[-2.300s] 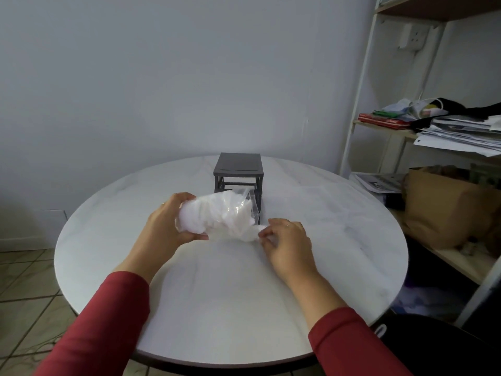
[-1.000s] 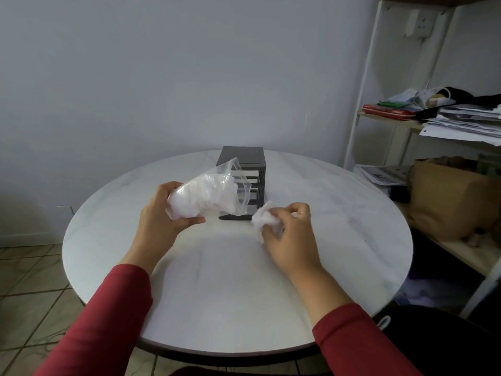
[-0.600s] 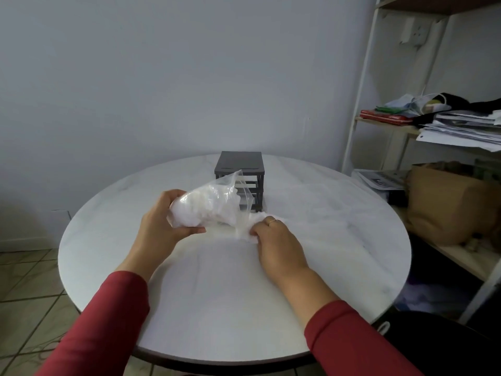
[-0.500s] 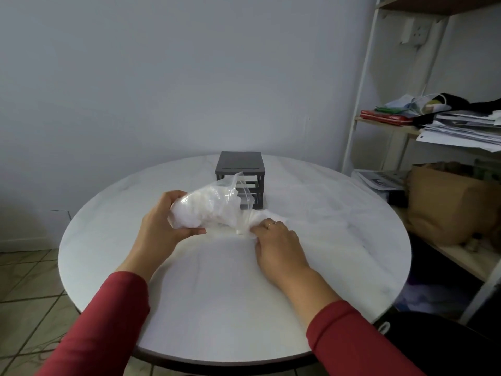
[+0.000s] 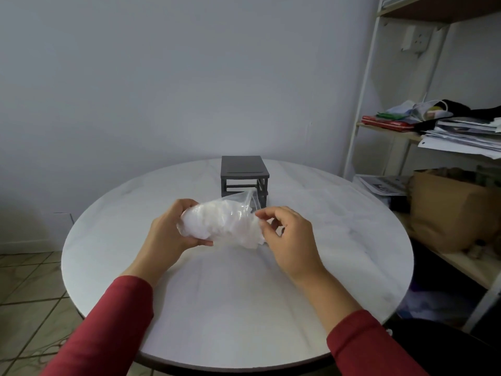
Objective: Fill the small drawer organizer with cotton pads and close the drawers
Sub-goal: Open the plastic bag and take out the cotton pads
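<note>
Toward the far side of a round white marble-look bench point(image 5: 238, 308): small dark grey plastic drawer organizer point(image 5: 244, 170), upright, with its flat top in view. Upper frame openings visible; lower front hidden behind the bag.

Directly in front of the organizer: clear plastic bag point(image 5: 245, 202) packed with white cotton pads point(image 5: 211, 226), lying roughly level, loose open end turned up toward the organizer.

In front of the organizer and slightly to its left: left hand point(image 5: 168, 234), fingers point(image 5: 184, 206) wrapped over the closed end of the bag and thumb underneath, gripping it.

In front of the organizer and slightly to its right: right hand point(image 5: 290, 240), fingers point(image 5: 268, 212) curled, with index fingertip and thumb at the open end of the bag. Cannot tell whether pinching plastic, a pad or nothing.

Nearer the camera than the organizer: red long sleeves point(image 5: 108, 329) on both forearms.

Well to the right of the organizer, off the bench: white-framed shelf unit point(image 5: 360, 104) carrying stacked papers point(image 5: 466, 137), a flat red item point(image 5: 385, 123) and, lower down, a crumpled brown paper bag point(image 5: 450, 210).

Behind the organizer: plain pale wall point(image 5: 162, 77).

Below and to the left of the organizer, past the bench rim: beige tiled floor point(image 5: 27, 280).
</note>
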